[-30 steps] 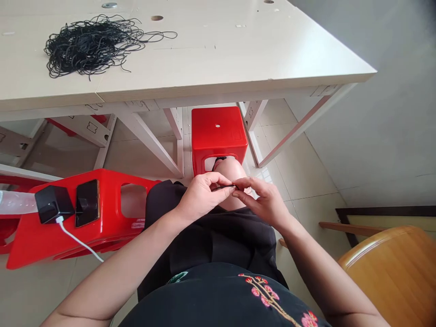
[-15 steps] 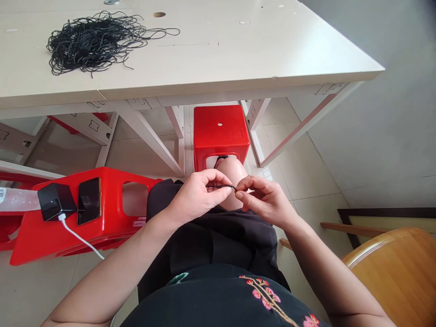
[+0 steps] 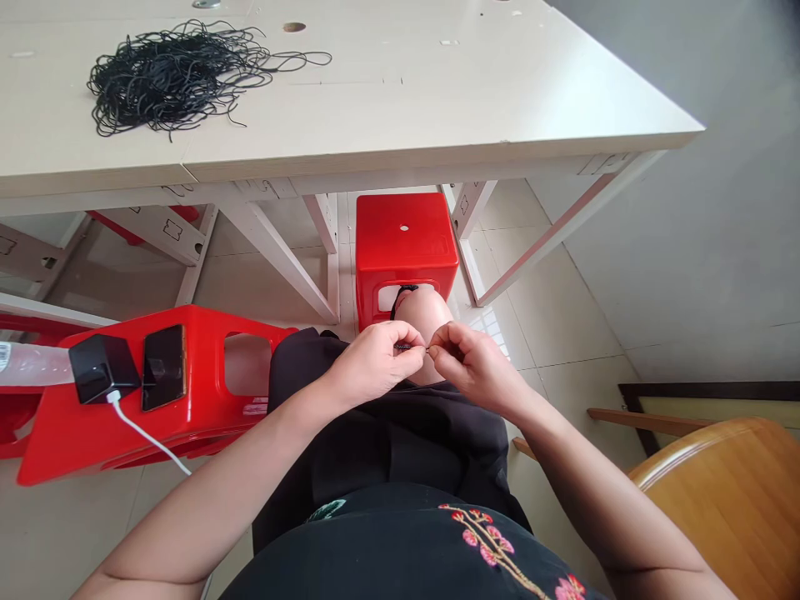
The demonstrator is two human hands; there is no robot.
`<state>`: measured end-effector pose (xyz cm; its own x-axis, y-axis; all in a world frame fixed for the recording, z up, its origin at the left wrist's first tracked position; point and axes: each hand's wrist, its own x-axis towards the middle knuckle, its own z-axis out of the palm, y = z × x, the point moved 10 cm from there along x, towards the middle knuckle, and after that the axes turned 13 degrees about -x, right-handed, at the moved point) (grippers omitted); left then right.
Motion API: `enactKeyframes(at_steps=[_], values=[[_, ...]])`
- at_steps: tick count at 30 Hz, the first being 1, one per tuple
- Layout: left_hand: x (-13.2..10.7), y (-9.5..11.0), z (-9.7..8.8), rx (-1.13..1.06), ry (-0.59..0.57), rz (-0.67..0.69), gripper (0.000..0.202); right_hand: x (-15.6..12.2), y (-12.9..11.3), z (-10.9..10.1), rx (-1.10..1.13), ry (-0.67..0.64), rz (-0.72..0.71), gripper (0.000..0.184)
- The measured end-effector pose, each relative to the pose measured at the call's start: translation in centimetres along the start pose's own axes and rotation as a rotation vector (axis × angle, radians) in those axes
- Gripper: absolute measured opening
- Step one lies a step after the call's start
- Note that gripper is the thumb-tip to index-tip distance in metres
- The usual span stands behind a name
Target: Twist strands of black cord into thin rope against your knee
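Note:
Above my lap, my left hand (image 3: 378, 360) pinches a short black braided cord (image 3: 403, 346) between thumb and fingers. Most of the cord is hidden inside that grip. Close beside it, my right hand (image 3: 472, 362) pinches the cord's other end, with the fingertips of both hands almost touching. A loose tangled heap of thin black cord (image 3: 168, 79) lies on the table at the upper left, well away from my hands.
The pale table (image 3: 450, 100) spans the top. Beneath its edge stands a red stool (image 3: 406, 233). On my left, another red stool (image 3: 206, 367) bears a phone (image 3: 163, 368), a black box-shaped device (image 3: 103, 368) with a white cable, and a clear bottle (image 3: 37, 367). A wooden chair (image 3: 731, 492) is at right.
My hands have come closer together, the left fingers closing further over the cord. Less of the cord shows between them now.

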<state>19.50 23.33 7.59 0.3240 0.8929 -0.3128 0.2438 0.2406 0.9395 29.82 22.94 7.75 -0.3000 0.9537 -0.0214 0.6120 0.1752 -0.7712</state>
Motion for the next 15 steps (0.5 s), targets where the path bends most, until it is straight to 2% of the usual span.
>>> enactKeyframes(at_steps=[2, 4, 6, 8, 10, 12, 14, 15], values=[[0.4, -1.0, 0.6, -0.029, -0.04, -0.027, 0.009, 0.1, 1.1, -0.4, -0.194, 0.058, -0.012, 0.008], [1.0, -2.6, 1.0, -0.117, -0.056, -0.057, 0.011, 0.1, 4.4, -1.2, -0.323, 0.088, 0.071, 0.015], [1.7, -4.6, 0.9, -0.223, -0.027, -0.088, 0.014, -0.2, 9.7, -2.8, -0.371, 0.088, 0.23, 0.017], [2.3, -6.7, 0.5, -0.301, 0.031, -0.126, 0.015, -1.1, 15.8, -5.1, -0.348, 0.075, 0.398, 0.017], [2.6, -8.2, 0.1, -0.325, 0.082, -0.144, 0.015, -2.7, 21.1, -8.6, -0.346, 0.083, 0.508, 0.015], [2.6, -8.9, -0.1, -0.312, 0.117, -0.15, 0.014, -5.2, 25.7, -13.1, -0.361, 0.137, 0.65, 0.014], [2.5, -9.0, -0.4, -0.29, 0.143, -0.151, 0.012, -8.1, 28.5, -18.1, -0.379, 0.245, 0.777, 0.026], [2.4, -8.9, -0.5, -0.282, 0.153, -0.151, 0.012, -9.3, 29.0, -20.5, -0.382, 0.324, 0.812, 0.034]])
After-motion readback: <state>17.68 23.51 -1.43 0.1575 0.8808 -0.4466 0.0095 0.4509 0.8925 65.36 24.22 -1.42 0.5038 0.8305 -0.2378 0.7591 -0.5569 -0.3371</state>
